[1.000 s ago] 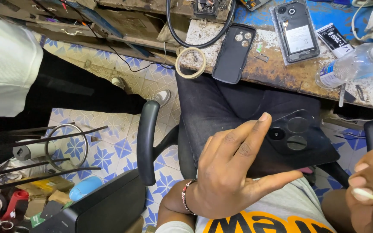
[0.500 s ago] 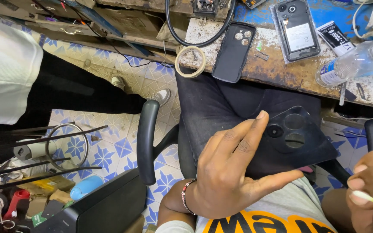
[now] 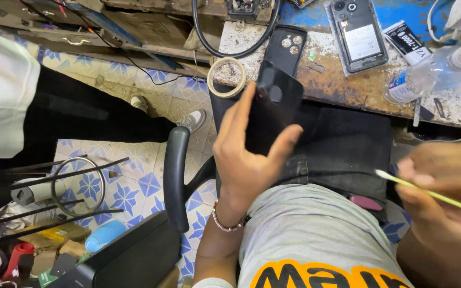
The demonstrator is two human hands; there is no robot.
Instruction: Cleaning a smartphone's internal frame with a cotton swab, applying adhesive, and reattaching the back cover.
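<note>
1. A cluttered repair bench (image 3: pixel 358 93) with a worn, stained top runs above both hands, over a floor of blue-and-white patterned tiles (image 3: pixel 129 186).

2. The seated person's left hand (image 3: pixel 246 160) grips a black phone (image 3: pixel 276 106) from below, fingers up its left edge and thumb across its right side, the back of the phone with its camera ring facing the viewer.

3. The phone stands tilted over the person's dark-trousered lap, its top edge close under the bench edge and well apart from the right hand.

4. The right hand (image 3: pixel 446 197), low at the right border, is closed around a thin yellow-green stick (image 3: pixel 428 193) whose pale tip points left toward the phone without reaching it.

5. Just above the left hand's fingertips lies a roll of tape (image 3: pixel 228 77) at the bench edge, and beside it a black phone case (image 3: pixel 286 48) with camera cut-outs.

6. Farther up and between the hands, an opened phone (image 3: pixel 359 34) lies face down with its insides showing; above the right hand a clear plastic bottle (image 3: pixel 430 74) lies on its side.

7. Left of the left hand, a black chair armrest (image 3: pixel 176 176) curves down; beyond it another person's leg in dark trousers and a grey shoe (image 3: pixel 196 120) cross the tiles.
</note>
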